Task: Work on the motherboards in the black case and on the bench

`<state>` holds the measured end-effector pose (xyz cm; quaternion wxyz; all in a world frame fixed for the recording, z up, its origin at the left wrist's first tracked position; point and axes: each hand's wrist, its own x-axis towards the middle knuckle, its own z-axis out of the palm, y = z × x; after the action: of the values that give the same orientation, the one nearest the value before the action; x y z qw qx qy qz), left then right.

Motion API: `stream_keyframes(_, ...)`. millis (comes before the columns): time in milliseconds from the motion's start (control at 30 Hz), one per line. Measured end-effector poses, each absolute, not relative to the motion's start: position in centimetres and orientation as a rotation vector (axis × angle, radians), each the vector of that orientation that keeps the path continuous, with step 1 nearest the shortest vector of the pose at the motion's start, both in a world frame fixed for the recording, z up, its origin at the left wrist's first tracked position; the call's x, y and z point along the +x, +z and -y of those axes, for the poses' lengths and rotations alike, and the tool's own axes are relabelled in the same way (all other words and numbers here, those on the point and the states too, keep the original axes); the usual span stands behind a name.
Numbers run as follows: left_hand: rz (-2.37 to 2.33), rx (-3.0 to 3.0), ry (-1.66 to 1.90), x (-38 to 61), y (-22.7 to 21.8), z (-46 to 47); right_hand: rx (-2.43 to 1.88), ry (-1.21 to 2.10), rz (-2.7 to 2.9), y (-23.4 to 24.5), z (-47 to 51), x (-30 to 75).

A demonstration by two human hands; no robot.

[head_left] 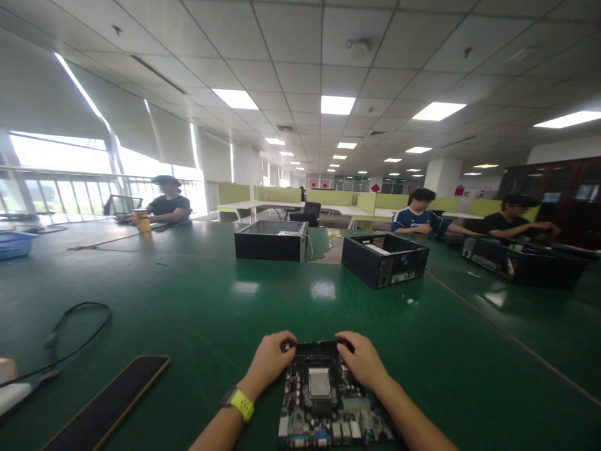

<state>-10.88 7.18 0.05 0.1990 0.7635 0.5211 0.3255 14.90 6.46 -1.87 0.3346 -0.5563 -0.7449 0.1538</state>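
Note:
A black motherboard (328, 401) with a silver processor in its middle lies on the green table (197, 313) right in front of me. My left hand (271, 361), with a yellow-green watch on the wrist, curls over the board's far left corner. My right hand (361, 360) curls over the far right corner. Both press on a dark strip along the board's far edge, fingers bent and hidden at the tips.
A dark flat slab (110, 401) and a black cable (70, 338) lie to my left. Two open computer cases (272, 241) (385, 260) stand farther back, another case (521, 263) at the right. Three people sit at the far sides. A blue basket (14, 244) stands far left.

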Motion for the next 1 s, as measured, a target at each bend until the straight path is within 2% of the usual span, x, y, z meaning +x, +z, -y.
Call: stream_keyframes(1000,-1.432,2.121,0.925,-11.06,-0.21,-6.98,-1.438,0.412,1.954,-1.8,-6.3,14.87)
